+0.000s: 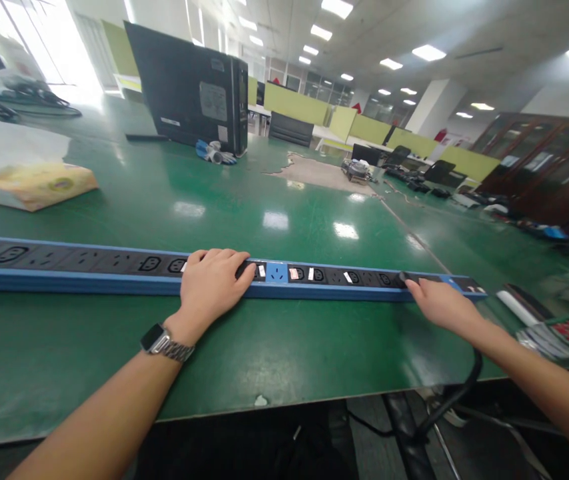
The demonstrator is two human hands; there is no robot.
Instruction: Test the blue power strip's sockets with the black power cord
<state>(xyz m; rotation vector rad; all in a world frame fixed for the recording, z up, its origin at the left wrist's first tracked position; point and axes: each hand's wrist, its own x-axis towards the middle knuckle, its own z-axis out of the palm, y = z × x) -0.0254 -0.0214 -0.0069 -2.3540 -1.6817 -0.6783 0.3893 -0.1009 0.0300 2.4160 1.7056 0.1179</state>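
Blue power strip (114,267) on green table (274,347), left hand (212,280) flat and open on it, right hand (439,305) open, fingertips on its end.

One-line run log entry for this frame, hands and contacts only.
left hand: palm down on long blue-and-black power strip | right hand: fingertips on strip's right end | strip: flat on green table | yellow tissue box: far left

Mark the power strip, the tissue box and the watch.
power strip (89,263), head view, on its black socket face.
tissue box (34,185), head view, on its yellow side.
watch (153,338), head view, on its dark face.
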